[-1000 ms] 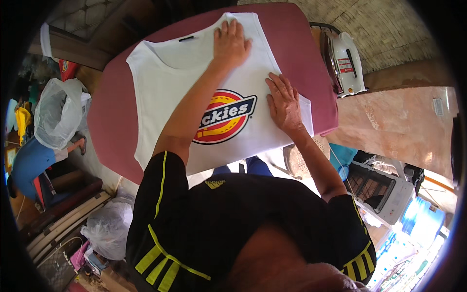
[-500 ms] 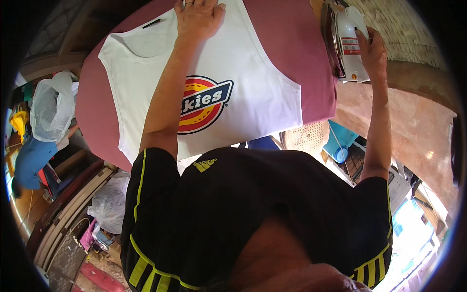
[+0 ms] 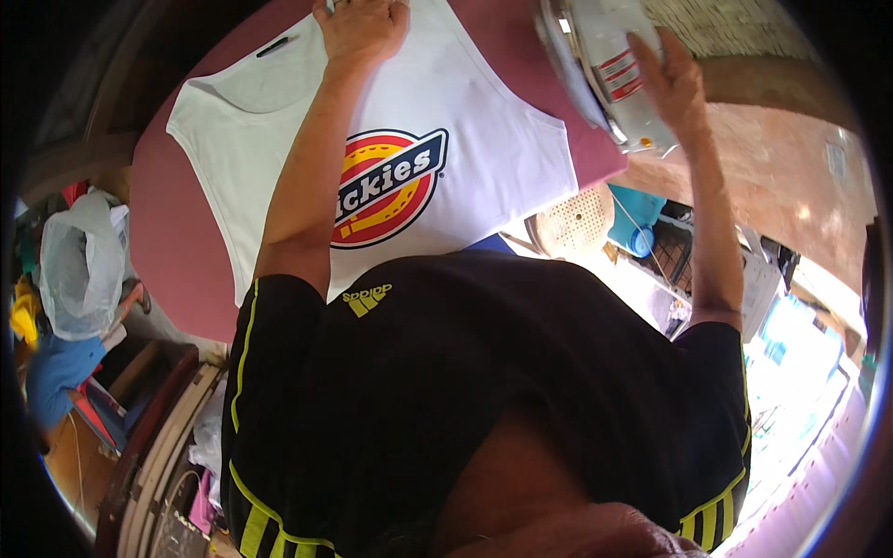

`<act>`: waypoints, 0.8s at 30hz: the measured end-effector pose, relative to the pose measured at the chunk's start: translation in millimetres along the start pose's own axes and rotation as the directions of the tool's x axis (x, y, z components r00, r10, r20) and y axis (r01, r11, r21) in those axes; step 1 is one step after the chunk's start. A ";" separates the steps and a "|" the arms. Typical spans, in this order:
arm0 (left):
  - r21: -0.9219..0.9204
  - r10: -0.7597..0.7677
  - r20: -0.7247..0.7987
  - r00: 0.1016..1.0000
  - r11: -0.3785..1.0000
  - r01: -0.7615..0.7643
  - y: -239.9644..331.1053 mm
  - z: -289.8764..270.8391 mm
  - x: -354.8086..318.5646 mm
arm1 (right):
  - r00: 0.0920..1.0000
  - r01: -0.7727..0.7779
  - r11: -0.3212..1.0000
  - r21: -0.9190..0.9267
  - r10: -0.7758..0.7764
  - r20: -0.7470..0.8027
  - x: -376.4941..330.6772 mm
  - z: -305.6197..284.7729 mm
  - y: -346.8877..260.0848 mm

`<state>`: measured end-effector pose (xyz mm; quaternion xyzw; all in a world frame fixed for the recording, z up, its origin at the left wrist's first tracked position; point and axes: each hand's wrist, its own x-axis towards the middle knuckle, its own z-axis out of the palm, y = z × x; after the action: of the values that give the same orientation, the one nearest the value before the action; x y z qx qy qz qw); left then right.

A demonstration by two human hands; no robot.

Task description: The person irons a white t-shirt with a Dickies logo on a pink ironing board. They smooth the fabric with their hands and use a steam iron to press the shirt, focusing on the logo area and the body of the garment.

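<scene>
A white tank top (image 3: 502, 149) with a red, yellow and navy printed logo lies spread over a maroon-covered ironing board (image 3: 177, 232). My left hand (image 3: 363, 30) presses flat on its upper part, fingers extended and partly cut off by the top of the picture. At the right, my right hand (image 3: 677, 88) grips a white clothes iron (image 3: 609, 42) with a red-and-white label on its side. The iron is at the board's right side, apart from the shirt, slightly blurred; whether its soleplate touches the cover is hard to tell. A short dark pen-like object (image 3: 273, 46) lies by the neckline.
A clear plastic bag (image 3: 82, 260) hangs at the left beside blue fabric (image 3: 60, 372). Wooden frames stand lower left. A perforated beige stool seat (image 3: 577, 223) and a turquoise container (image 3: 637, 209) sit below the board's right edge. A brownish surface (image 3: 791, 177) lies far right.
My right hand has brought the iron leftward from beyond the board's right edge onto its right side. My left hand stays on the shirt; the whole view has shifted slightly.
</scene>
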<state>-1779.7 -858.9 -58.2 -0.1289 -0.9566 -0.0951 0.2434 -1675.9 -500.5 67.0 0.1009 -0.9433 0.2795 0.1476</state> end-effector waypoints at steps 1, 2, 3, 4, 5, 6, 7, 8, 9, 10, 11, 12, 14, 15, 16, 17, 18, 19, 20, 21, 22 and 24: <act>0.002 -0.011 0.006 1.000 1.000 0.011 0.5 1.2 0.4 | 0.996 0.084 0.996 -0.031 -0.084 0.005 -13.1 4.2 -13.0; 0.014 -0.025 0.016 1.000 1.000 0.025 -0.6 2.6 -0.8 | 0.999 0.038 0.998 0.050 -0.039 0.014 -26.4 12.8 -42.9; 0.018 -0.014 0.005 1.000 1.000 0.014 -0.8 3.5 -0.4 | 1.000 -0.010 0.992 0.125 0.007 0.024 -39.6 18.3 -71.4; 0.023 -0.003 -0.007 1.000 1.000 0.003 -0.7 3.6 0.5 | 0.998 -0.031 0.994 0.105 0.025 0.058 -52.0 22.1 -84.4; 0.029 0.007 -0.023 1.000 1.000 -0.006 -0.3 3.9 2.8 | 0.995 -0.049 0.995 0.083 0.042 0.091 -63.7 26.5 -97.2; 0.019 0.021 -0.037 0.999 1.000 -0.020 1.0 3.9 2.0 | 0.996 0.010 1.000 -0.013 -0.008 0.088 -76.9 33.1 -98.4; 0.017 0.034 -0.057 0.998 0.999 -0.033 0.5 4.5 0.7 | 0.996 0.023 0.998 -0.054 -0.018 0.090 -83.1 37.5 -105.0; 0.023 0.044 -0.082 0.996 0.999 -0.042 -2.9 4.3 1.6 | 0.995 0.038 0.995 -0.089 -0.030 0.092 -88.6 42.9 -111.2; 0.020 0.045 -0.092 0.995 0.999 -0.043 -5.5 5.2 1.9 | 0.995 0.003 0.998 -0.070 0.004 0.099 -89.5 45.7 -123.1; 0.020 0.047 -0.099 0.994 0.999 -0.046 -7.9 6.7 -0.6 | 0.993 -0.064 0.991 -0.117 0.076 0.094 -86.6 52.0 -125.4; 0.017 0.052 -0.106 0.993 0.999 -0.051 -10.1 7.7 -1.2 | 0.997 -0.030 0.992 -0.123 0.038 0.070 -78.1 56.9 -128.2; 0.017 0.078 -0.122 0.989 0.997 -0.076 -14.3 7.3 -0.2 | 0.999 0.007 0.992 -0.128 -0.001 0.047 -66.8 63.0 -130.0; -0.062 0.093 -0.031 0.995 0.994 -0.095 -28.5 6.4 6.6 | 1.000 0.001 0.983 -0.184 0.004 0.024 -41.1 78.8 -130.0; -0.106 0.105 0.017 0.994 0.989 -0.103 -32.5 7.5 10.4 | 1.000 -0.018 0.984 -0.179 0.017 -0.005 -23.0 87.4 -127.3; -0.075 0.106 0.034 0.994 0.992 -0.103 -41.5 -3.7 8.9 | 1.000 -0.022 0.989 -0.144 0.019 -0.019 -2.1 99.0 -127.9; -0.066 0.078 0.006 0.997 0.995 -0.077 -46.2 -2.7 7.9 | 0.999 -0.031 0.992 -0.124 0.027 -0.033 17.5 109.4 -129.9; -0.061 0.054 -0.019 0.998 0.997 -0.055 -48.0 3.2 6.2 | 0.999 -0.021 0.993 -0.118 0.017 -0.032 36.2 117.4 -134.7; -0.061 0.032 -0.047 0.998 0.998 -0.035 -48.3 7.7 6.2 | 0.999 -0.012 0.993 -0.118 0.009 -0.033 53.3 125.5 -136.3; -0.077 0.024 -0.052 0.998 0.997 -0.028 -47.2 9.1 8.5 | 0.994 0.029 0.981 -0.192 -0.049 -0.100 69.4 139.1 -128.3; -0.112 0.011 -0.068 0.998 0.994 -0.019 -44.3 12.9 8.6 | 0.980 0.068 0.955 -0.289 -0.118 -0.160 84.7 153.8 -117.6; -0.128 -0.001 -0.069 0.998 0.992 -0.007 -43.8 14.2 8.1 | 0.960 0.099 0.926 -0.363 -0.185 -0.208 99.2 165.1 -105.9; -0.145 -0.010 -0.109 0.994 0.989 -0.006 -48.4 23.1 9.4 | 0.971 0.145 0.943 -0.298 -0.194 -0.142 129.4 177.3 -89.4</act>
<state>-1812.1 -897.3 -79.3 -0.1400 -0.9326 -0.1717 0.2850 -1812.0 -686.8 13.0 0.1354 -0.9456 0.1342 0.2638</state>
